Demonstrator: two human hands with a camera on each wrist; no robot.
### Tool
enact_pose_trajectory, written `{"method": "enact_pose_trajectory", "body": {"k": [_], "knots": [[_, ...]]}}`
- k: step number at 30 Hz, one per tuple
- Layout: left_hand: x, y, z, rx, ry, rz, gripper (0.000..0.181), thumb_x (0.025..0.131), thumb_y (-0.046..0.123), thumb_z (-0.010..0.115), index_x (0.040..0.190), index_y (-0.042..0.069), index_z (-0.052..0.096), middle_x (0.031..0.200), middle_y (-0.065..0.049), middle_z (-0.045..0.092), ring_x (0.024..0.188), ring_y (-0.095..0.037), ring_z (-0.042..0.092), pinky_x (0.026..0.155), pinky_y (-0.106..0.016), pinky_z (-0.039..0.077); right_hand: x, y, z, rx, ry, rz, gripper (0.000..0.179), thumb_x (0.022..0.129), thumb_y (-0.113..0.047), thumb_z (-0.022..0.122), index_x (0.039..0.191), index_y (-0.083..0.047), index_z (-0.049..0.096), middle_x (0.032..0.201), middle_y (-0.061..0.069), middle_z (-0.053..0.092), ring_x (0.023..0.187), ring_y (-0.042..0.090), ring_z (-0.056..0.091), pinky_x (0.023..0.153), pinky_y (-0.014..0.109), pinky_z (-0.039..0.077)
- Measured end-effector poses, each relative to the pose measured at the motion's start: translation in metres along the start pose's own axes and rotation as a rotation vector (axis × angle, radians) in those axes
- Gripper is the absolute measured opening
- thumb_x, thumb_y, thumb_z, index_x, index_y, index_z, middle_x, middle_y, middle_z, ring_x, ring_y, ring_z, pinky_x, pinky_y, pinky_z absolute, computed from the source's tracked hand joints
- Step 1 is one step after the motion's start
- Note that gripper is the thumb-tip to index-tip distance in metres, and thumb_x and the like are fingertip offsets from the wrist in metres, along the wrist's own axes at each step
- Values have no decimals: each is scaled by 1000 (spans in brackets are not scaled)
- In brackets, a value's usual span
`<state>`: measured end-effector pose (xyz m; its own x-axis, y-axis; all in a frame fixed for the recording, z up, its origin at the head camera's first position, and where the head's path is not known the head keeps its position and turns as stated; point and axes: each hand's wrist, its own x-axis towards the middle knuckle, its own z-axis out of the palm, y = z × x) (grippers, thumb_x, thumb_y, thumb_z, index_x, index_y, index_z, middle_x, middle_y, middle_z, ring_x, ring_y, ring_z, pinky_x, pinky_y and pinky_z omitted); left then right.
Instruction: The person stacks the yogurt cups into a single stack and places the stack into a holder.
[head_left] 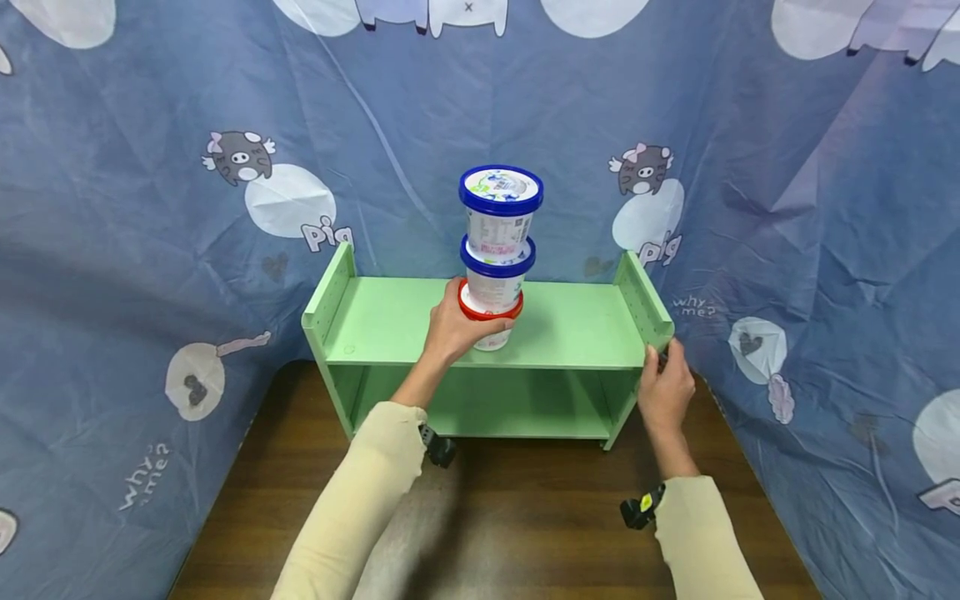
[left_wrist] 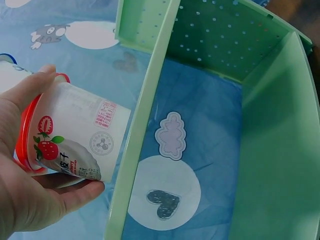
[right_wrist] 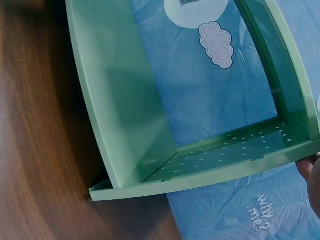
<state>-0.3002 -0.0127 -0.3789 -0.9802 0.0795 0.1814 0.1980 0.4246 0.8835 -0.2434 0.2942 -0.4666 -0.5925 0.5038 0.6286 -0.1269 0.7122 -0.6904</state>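
Three white tubs stand stacked over the green shelf's (head_left: 405, 321) top board. The top tub (head_left: 501, 200) and the middle tub (head_left: 497, 283) have blue lids; the bottom tub (left_wrist: 82, 132) has a red lid and strawberry print. My left hand (head_left: 453, 325) grips the bottom tub around its lid and side, thumb at the red rim in the left wrist view. At the shelf's right end, my right hand (head_left: 666, 387) holds the front edge of the side panel (head_left: 647, 304). Only part of that hand (right_wrist: 313, 182) shows in the right wrist view.
The shelf has a lower board (head_left: 480, 404) and raised side panels, the left one (head_left: 330, 292) included. It stands on a brown wood-grain surface (head_left: 525, 517). A blue cloth (head_left: 420, 125) with pig prints hangs behind and at both sides.
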Motion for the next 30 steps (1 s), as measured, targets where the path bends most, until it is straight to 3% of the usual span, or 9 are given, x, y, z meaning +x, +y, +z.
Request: {"method": "enact_pose_trajectory", "body": {"k": [23,30], "knots": [[-2,-4,0,-55,-31,-28,93,69,38,90,144,15,38,131,-7,62,119,-29,63,98,-47,53,-1,0,1,-1,9,-5,32,96,-19,64,117,4,60,105,33,67,99,55,62,88,65,46],[-5,-4,-3,-64,-38,-35,105,69,40,90,151,17,29,138,-9,57,125,-30,58,102,-48,51,-2,-1,0,-8,-1,9,32,97,-19,63,119,4,59,106,32,67,100,55,62,88,65,46]]}}
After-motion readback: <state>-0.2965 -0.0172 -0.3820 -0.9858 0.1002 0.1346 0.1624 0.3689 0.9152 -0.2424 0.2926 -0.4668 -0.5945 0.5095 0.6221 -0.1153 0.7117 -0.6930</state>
